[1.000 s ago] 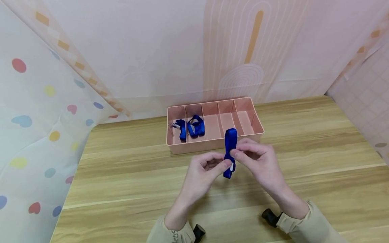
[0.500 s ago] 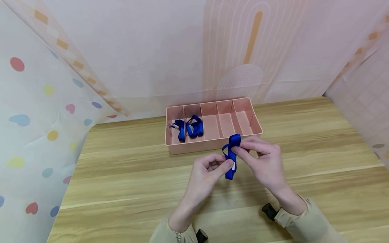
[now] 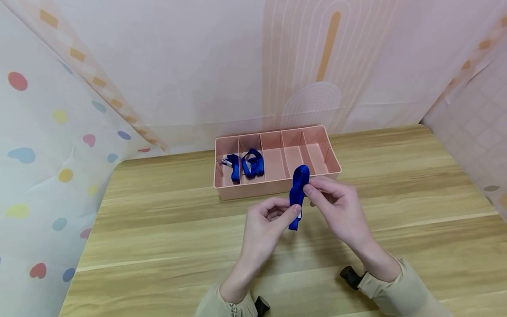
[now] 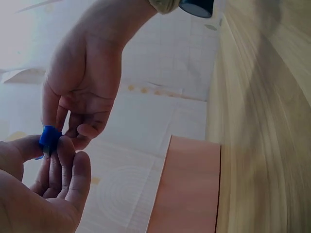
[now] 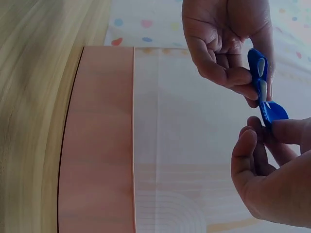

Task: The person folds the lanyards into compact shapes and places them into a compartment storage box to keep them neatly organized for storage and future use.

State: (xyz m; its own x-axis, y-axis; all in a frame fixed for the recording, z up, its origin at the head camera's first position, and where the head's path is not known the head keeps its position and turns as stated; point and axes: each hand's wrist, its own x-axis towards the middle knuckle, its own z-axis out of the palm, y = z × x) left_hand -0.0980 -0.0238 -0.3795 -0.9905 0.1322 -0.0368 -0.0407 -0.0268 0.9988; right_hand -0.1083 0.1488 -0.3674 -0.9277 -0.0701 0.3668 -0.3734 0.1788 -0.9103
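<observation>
A folded blue ribbon strap (image 3: 299,177) with a small white tag is held up between both hands, above the table and in front of the box. My left hand (image 3: 264,226) pinches its lower part between thumb and fingers. Higher up, my right hand (image 3: 339,207) pinches its right edge. In the right wrist view the looped folds of the strap (image 5: 262,87) show edge-on between the two hands. The left wrist view shows only a short end of the strap (image 4: 50,138) at the fingertips; the rest is hidden.
Behind the hands stands a pink divided box (image 3: 253,190) on the wooden table (image 3: 158,229). Its two left compartments hold a folded blue strap (image 3: 235,169) and a looped blue strap (image 3: 253,164). Patterned cloth walls (image 3: 198,79) rise behind and at the sides.
The strap has been turned and lifted slightly. A loose loop that stuck out on its left half a second ago now lies in line with the rest. Both hands keep their hold.
</observation>
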